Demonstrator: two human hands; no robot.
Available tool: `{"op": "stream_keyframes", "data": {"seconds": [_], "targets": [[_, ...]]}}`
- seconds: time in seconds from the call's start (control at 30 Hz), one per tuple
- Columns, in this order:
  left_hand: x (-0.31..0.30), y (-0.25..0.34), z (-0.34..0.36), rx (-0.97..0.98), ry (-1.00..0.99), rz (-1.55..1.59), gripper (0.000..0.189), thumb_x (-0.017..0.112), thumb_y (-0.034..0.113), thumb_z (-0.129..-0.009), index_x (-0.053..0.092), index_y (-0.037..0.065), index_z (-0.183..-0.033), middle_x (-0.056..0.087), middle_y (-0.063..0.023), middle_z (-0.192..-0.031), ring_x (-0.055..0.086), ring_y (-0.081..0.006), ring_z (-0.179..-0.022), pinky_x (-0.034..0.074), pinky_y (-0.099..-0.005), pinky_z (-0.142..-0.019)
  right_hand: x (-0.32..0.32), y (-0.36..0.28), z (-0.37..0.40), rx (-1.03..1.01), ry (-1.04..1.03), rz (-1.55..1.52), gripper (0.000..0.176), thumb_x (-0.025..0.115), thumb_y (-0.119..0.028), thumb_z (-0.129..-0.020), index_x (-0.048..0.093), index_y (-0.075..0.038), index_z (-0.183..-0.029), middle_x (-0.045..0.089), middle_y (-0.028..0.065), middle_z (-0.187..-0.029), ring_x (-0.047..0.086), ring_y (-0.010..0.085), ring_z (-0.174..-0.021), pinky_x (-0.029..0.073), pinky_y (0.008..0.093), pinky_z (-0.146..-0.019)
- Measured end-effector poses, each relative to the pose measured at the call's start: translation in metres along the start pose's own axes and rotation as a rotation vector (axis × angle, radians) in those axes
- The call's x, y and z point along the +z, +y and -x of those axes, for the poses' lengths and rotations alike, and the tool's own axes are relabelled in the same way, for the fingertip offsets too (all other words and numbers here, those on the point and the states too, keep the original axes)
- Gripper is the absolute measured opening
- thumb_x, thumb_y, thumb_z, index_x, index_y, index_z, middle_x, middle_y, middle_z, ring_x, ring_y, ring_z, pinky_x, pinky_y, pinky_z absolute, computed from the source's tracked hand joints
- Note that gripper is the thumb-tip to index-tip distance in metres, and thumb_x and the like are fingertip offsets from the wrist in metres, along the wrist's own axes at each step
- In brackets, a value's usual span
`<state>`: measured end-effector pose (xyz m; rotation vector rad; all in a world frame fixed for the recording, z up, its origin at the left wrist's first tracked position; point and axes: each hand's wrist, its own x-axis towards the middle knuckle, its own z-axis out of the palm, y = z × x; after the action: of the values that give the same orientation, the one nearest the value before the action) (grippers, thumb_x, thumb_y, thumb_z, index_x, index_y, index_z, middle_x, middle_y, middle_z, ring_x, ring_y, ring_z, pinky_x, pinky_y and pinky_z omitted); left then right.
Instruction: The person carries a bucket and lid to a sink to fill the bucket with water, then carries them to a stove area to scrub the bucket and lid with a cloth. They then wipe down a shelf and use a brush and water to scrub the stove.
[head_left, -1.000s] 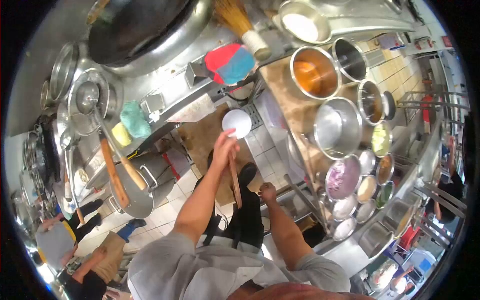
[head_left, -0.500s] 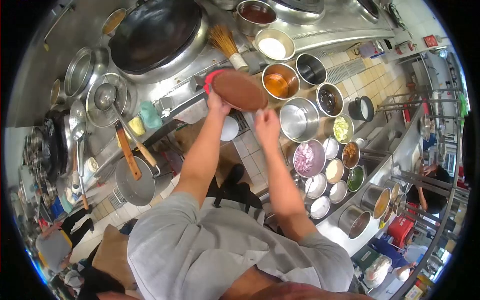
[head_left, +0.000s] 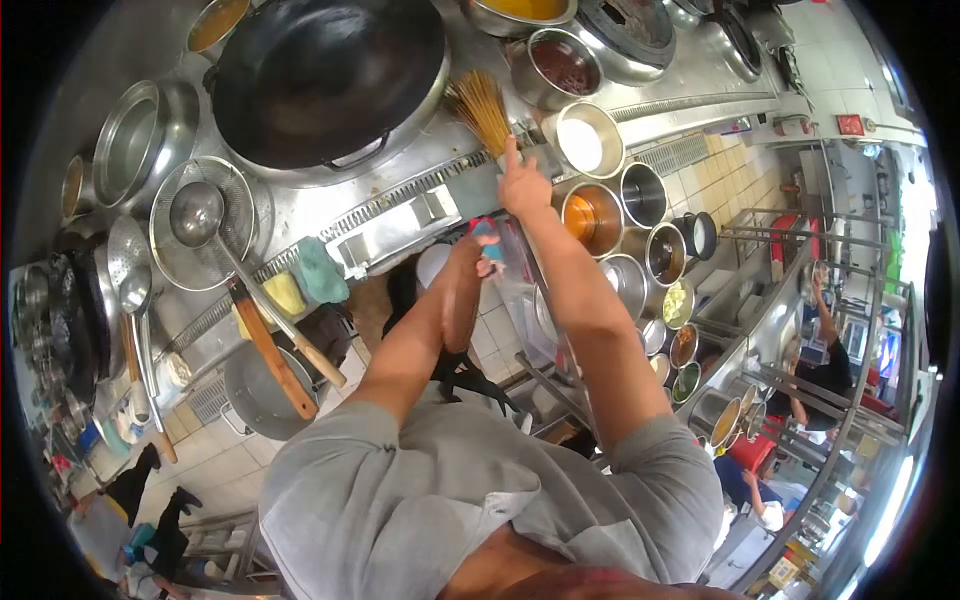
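My right hand [head_left: 525,188] reaches over the stove's front edge, its fingers closed around the handle of a bamboo wok brush [head_left: 480,108], index finger stretched along it. The bristles point away toward the stove, and the hand hides most of the handle. My left hand [head_left: 476,262] is closed at the edge of a brown round, flat thing [head_left: 461,305], which hangs nearly edge-on beside my forearm. Red and blue patches show by these fingers; its exact kind I cannot tell. A large black wok [head_left: 330,80] sits on the stove beyond both hands.
Right of the brush stand a pot of white contents [head_left: 585,143], a pot of orange liquid [head_left: 590,218] and several ingredient bowls. On the left, a ladle [head_left: 197,213] rests in a wire strainer [head_left: 160,240]. A deep grey pot [head_left: 265,392] is below. Other people work farther off.
My right hand has moved forward to the brush and closed on it. My left hand has lowered and tipped the brown round thing from broadside to nearly edge-on. The view has shifted.
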<state>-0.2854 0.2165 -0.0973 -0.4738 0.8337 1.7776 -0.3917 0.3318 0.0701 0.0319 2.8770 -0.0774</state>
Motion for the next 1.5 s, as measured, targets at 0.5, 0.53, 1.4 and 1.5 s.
{"op": "stream_keyframes", "data": {"seconds": [0.5, 0.53, 1.4, 1.5], "targets": [[0.018, -0.009, -0.017, 0.179, 0.025, 0.573, 0.023, 0.072, 0.032, -0.088, 0.065, 0.013, -0.099, 0.061, -0.0061, -0.064, 0.056, -0.0211, -0.046, 0.043, -0.0343, -0.04, -0.031, 0.004, 0.013, -0.064, 0.191, -0.3, 0.072, 0.062, -0.041, -0.096, 0.038, -0.008, -0.155, 0.068, 0.0325, -0.078, 0.068, 0.0525, -0.076, 0.055, 0.0586, -0.072], [0.034, 0.003, 0.018, 0.118, 0.118, 0.556, 0.02, 0.072, 0.031, -0.087, 0.064, 0.013, -0.094, 0.061, -0.0058, -0.065, 0.056, -0.0214, -0.046, 0.043, -0.034, -0.04, -0.029, 0.002, 0.017, -0.094, 0.301, -0.299, 0.073, 0.063, -0.04, -0.095, 0.037, -0.01, -0.156, 0.068, 0.0336, -0.082, 0.068, 0.0524, -0.076, 0.055, 0.0579, -0.073], [-0.036, -0.044, 0.051, 0.622, 0.433, -0.128, 0.039, 0.074, 0.036, -0.087, 0.072, 0.001, -0.104, 0.069, -0.0045, -0.096, 0.061, -0.0145, -0.088, 0.05, -0.0324, -0.08, -0.193, 0.009, 0.085, -0.5, -0.929, -1.233, 0.074, 0.071, -0.011, -0.082, 0.049, -0.002, -0.151, 0.068, 0.0069, -0.089, 0.05, 0.0078, -0.055, 0.039, 0.0229, -0.048], [-0.026, -0.041, 0.065, 0.621, 0.415, -0.095, 0.042, 0.075, 0.038, -0.085, 0.072, 0.0, -0.101, 0.069, -0.0051, -0.094, 0.061, -0.0154, -0.085, 0.05, -0.0328, -0.078, -0.167, -0.073, 0.08, -0.638, -0.955, -1.253, 0.075, 0.073, -0.022, -0.085, 0.047, -0.006, -0.154, 0.068, 0.0067, -0.093, 0.05, 0.0084, -0.057, 0.041, 0.0226, -0.05]]}}
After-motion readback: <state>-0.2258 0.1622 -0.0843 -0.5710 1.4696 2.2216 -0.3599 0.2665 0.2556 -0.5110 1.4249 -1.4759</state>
